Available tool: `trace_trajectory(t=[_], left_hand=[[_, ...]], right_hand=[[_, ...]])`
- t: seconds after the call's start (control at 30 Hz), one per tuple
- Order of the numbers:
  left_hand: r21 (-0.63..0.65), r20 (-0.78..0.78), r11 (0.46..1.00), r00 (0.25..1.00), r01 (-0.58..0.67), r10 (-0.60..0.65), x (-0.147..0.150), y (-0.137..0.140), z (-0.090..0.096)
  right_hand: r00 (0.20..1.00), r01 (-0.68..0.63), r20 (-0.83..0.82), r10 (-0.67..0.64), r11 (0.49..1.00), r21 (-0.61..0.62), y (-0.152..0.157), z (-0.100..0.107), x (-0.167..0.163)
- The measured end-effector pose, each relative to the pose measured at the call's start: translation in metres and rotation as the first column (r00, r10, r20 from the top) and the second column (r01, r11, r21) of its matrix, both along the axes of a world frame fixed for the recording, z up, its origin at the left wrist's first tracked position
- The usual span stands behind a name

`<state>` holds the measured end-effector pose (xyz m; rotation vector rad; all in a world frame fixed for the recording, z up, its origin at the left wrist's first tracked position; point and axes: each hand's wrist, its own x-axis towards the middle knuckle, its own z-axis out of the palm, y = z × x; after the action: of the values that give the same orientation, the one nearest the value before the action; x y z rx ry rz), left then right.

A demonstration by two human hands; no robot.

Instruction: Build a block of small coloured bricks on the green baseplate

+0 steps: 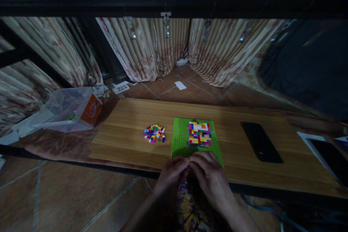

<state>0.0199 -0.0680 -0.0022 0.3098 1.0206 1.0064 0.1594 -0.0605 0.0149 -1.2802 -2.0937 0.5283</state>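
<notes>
My left hand (174, 170) and my right hand (208, 170) meet at the near edge of a green baseplate (179, 136). Their fingertips are pinched together, and a tiny bit of yellow shows between them; the rest of whatever they hold is hidden. On the baseplate, just beyond my right hand, stands a block of multicoloured building bricks (199, 134) stacked in rows. A loose pile of small coloured bricks (154, 133) lies on the wooden board to the left of the baseplate.
The wooden board (122, 127) carries a black flat object (261, 141) at right, with a dark tablet-like slab (330, 157) beyond it. A clear plastic bin (67, 110) with an orange label stands at left. A black metal bar (174, 7) crosses before the curtains (152, 50).
</notes>
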Motion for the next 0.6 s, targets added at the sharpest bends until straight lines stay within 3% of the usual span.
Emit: trace_trajectory(t=[0.27,0.43,0.6], left_hand=[[-0.050,0.138,0.999,0.990,0.014,-0.007,-0.002,0.000,0.004],[-0.072,0.191,0.997,0.982,0.013,0.001,-0.004,-0.001,0.005],[-0.133,0.134,0.988,0.987,-0.073,0.091,-0.005,0.000,0.003]], right_hand=[[0.977,-0.025,-0.212,-0.011,0.986,-0.165,-0.004,0.003,-0.003],[0.914,0.022,-0.387,-0.124,0.966,-0.256,-0.002,-0.005,0.000],[0.899,0.202,-0.367,-0.237,0.971,-0.131,0.019,-0.011,0.017]])
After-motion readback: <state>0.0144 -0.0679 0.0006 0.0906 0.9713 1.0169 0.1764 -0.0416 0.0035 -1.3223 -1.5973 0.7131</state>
